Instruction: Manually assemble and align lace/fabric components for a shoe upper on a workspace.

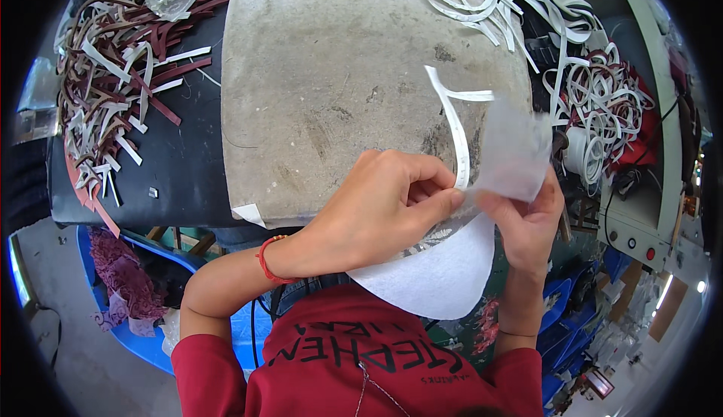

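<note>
My left hand (388, 210), with a red cord round the wrist, is closed in a pinch at the lower end of a narrow white strip (454, 127). The strip curves up over the worn grey board and forks near its top. Below the fingers hangs a rounded white fabric piece (433, 281), with a patterned sheer band along its upper edge. My right hand (527, 225) is closed on a translucent whitish sheet (516, 149), smeared by motion. Its lower corner meets my left fingertips. How the strip, fabric piece and sheet join is hidden by the fingers.
The grey board (301, 78) lies on a black padded table (181, 183). Maroon and white strips (113, 85) pile up at the left, and white strips (482, 3) at the far right. A machine housing (640, 221) stands at the right, a blue bin (151, 342) below left.
</note>
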Available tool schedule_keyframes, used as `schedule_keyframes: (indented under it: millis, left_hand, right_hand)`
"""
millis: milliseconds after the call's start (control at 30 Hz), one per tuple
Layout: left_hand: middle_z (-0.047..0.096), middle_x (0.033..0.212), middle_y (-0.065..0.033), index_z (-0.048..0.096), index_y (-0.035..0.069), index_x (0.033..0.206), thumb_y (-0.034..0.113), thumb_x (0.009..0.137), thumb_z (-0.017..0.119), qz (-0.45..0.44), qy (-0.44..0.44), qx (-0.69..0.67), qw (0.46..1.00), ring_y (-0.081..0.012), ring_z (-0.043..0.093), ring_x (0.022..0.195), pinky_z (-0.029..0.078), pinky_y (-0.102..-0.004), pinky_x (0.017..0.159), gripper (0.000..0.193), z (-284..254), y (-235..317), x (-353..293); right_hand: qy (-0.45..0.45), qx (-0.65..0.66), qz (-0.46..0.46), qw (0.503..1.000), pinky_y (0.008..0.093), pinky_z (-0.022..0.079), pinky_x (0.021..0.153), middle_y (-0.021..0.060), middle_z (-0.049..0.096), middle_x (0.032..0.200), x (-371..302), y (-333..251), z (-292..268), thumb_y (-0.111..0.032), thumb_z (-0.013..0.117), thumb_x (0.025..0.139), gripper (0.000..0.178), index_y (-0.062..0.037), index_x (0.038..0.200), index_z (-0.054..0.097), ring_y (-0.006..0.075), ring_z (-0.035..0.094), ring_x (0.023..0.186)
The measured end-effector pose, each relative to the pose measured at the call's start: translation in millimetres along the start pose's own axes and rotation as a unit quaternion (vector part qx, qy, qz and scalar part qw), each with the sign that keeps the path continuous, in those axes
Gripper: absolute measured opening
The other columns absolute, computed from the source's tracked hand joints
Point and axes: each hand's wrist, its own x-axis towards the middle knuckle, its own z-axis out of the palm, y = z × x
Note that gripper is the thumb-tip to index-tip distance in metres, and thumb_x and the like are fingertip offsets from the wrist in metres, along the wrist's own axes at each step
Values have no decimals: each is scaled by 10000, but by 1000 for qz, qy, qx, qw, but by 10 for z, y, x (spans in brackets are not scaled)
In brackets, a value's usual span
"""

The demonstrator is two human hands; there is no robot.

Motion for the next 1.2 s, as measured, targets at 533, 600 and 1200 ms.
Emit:
schedule_keyframes:
  millis: [533,600,1200]
  left_hand:
    - [657,728,-135,646,-34,872,173,831,678,88,16,101,991,-175,661,689,516,-299,629,214,-11,-23,-41]
    - [657,727,-133,648,-32,865,181,832,679,89,2,115,989,-168,659,682,514,-296,619,218,0,-37,-47]
    - [631,788,-6,636,-29,875,116,866,664,4,35,-60,998,-36,557,731,462,-196,631,148,-95,-44,-66]
  right_hand:
    - [15,85,21,996,220,455,761,30,623,914,93,81,18,39,674,799,250,-24,1003,544,75,573,828]
    - [18,91,34,995,216,453,744,26,621,901,115,53,59,21,675,808,222,-26,984,547,67,566,811]
    - [38,98,-2,994,218,449,734,31,626,880,104,125,273,-10,684,819,188,-28,955,555,69,565,789]
